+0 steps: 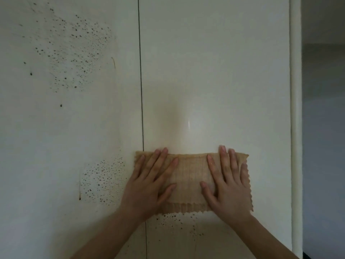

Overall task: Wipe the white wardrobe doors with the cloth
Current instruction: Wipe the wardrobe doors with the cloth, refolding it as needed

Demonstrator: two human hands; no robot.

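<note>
The left door (65,118) carries dark specks (74,49) in an upper patch and a lower one beside the seam (141,90), by the look of it unwiped. At the seam the left grip (149,184) lies flat, fingers straight and spread, pressing the tan cloth (190,176) against the lower part of the right door (214,71); the cloth's left corner laps over the seam. The right grip (229,184) presses the cloth's other end the same way, clasping nothing. This reads as mid-wipe. A lower patch of specks (177,221) sits just under the cloth, so the next move likely calls for sliding downward under even pressure.
</note>
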